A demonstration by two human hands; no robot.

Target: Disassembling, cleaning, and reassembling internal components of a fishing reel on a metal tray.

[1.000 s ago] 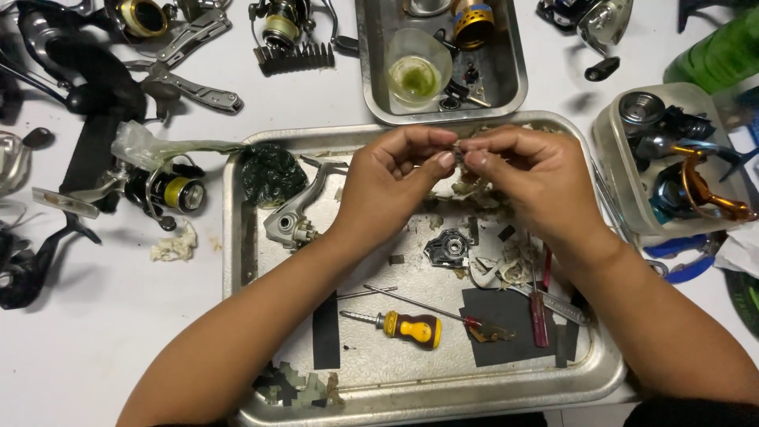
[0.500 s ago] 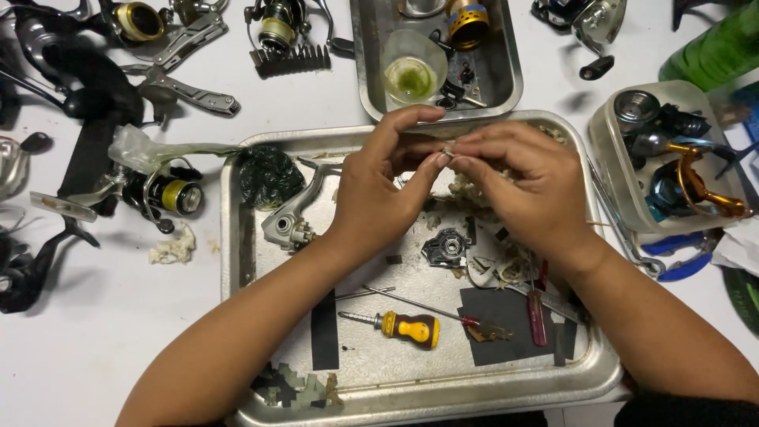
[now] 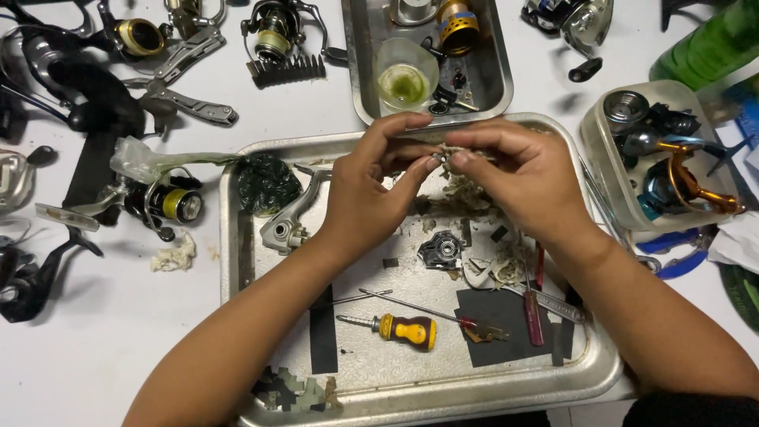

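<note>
Little shifted: both hands stay over metal tray point(image 3: 237, 261). Left hand point(image 3: 371, 190) and right hand point(image 3: 522, 178) pinch small part point(image 3: 439, 157); its axis cannot be told.

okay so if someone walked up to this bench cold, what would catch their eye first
Most likely the two hands meeting at the centre: the left hand and right hand pinch a small part, too small to identify, above a big metal tray. Next, the yellow-handled screwdriver lying in that tray, and the fishing reels scattered to the left.

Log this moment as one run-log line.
left hand: pinching small part | right hand: pinching same part | where: over metal tray | below: yellow screwdriver
</note>
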